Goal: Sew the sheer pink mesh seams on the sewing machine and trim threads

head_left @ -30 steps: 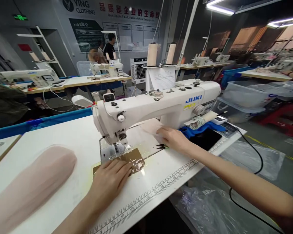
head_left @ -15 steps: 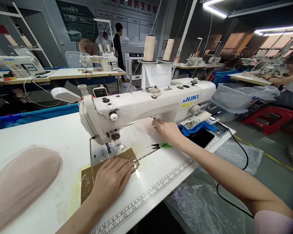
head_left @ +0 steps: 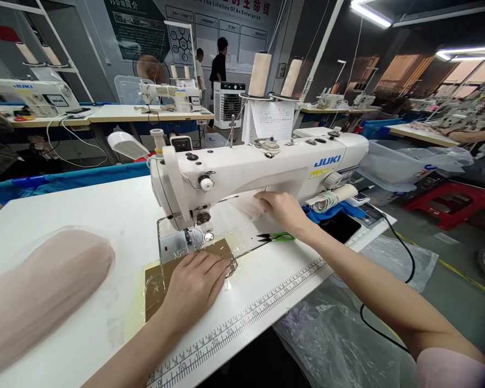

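In the head view, our left hand [head_left: 194,283] lies in the lower middle of the frame. It is flat and palm down, with the fingers straight and close together, and it holds nothing. It presses on a brown card [head_left: 156,280] that sits under shiny clear film on the bench [head_left: 84,215], just in front of the needle of the sewing machine [head_left: 267,167]. We judge that the flat palm is there to keep the card and film from sliding.

Our right hand [head_left: 285,210] is in the middle of the frame, right of the needle and under the machine's arm. Its fingers bend down onto the pale fabric [head_left: 242,207] spread on the machine bed. We cannot tell whether they pinch the fabric or only rest on it, but the hand sits where it could keep the fabric smooth.

Green-handled snips [head_left: 277,236] lie just below that hand, close enough to grab. A printed ruler strip [head_left: 246,323] runs along the bench's near edge, which looks handy for measuring. A rounded bundle of pink fabric [head_left: 40,291] rests at the lower left, well apart from the needle. Two thread cones [head_left: 260,74] stand upright behind the machine at upper middle, likely so the thread can feed down. A blue cloth [head_left: 331,211] lies tucked beside the machine's base at the right. Two people [head_left: 218,59] stand far off at the top of the frame.
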`<state>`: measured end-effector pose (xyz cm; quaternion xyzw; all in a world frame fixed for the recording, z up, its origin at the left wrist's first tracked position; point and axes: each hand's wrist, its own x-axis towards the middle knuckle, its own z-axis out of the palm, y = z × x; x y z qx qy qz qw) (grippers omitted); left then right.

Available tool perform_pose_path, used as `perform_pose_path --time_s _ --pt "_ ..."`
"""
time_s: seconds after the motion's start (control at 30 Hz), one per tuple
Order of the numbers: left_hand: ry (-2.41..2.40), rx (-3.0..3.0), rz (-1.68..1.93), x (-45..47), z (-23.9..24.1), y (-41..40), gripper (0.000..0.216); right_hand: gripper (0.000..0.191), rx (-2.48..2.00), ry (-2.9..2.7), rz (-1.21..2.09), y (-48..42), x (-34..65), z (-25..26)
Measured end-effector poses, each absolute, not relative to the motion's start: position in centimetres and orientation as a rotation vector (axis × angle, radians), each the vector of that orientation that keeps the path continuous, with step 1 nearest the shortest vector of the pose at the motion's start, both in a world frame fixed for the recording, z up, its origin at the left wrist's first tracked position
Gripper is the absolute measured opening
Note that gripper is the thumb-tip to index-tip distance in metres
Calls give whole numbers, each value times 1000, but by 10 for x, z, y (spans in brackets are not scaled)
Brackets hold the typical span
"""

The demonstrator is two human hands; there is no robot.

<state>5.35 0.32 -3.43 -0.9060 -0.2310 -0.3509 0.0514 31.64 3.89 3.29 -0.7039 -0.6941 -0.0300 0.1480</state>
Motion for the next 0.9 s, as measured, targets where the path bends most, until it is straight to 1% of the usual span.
perform_pose_path --time_s 0.07,0.1,0.17,0.27,0.3,0.33,0.4,0.43,0.47,0.53,0.6,0.63,0.73,0.9 --pt "-704 -2754 -1063 53 -34 3 23 39 -1942 -1949 -31 37 318 38" --pt "-702 -2750 -1066 53 -34 3 23 39 -1890 -1948 15 35 318 39" --pt "-706 -2755 -1078 53 -33 2 22 33 -1776 -1988 119 26 314 39" --pt "-730 -2809 -1084 52 -31 2 20 24 -1544 -2098 361 0 296 35" --pt "-743 -2829 -1088 52 -30 1 21 26 -1382 -2123 598 -10 288 33" --pt "-753 -2848 -1095 51 -29 0 24 24 -1262 -2125 793 -20 279 31" --pt "-752 -2891 -1120 51 -27 -2 31 18 -1197 -1979 1096 -37 261 27" --pt "-752 -2913 -1141 51 -26 -4 34 19 -1185 -1830 1242 -42 252 26" --pt "-768 -2942 -1169 51 -25 -6 35 21 -1177 -1698 1318 -45 245 25" --pt "-880 -3027 -1249 49 -23 -10 29 21 -1146 -1518 1313 -46 233 24" --pt "-1086 -3176 -1337 45 -19 -12 20 20 -1128 -1433 1232 -41 226 23" --pt "-1198 -3269 -1376 43 -17 -12 21 20 -1129 -1399 1203 -37 224 23" --pt "-1446 -3494 -1472 36 -7 -12 34 25 -1161 -1279 1222 -29 222 25" --pt "-1557 -3726 -1582 31 10 -13 50 35 -1150 -1116 1493 -21 225 26"
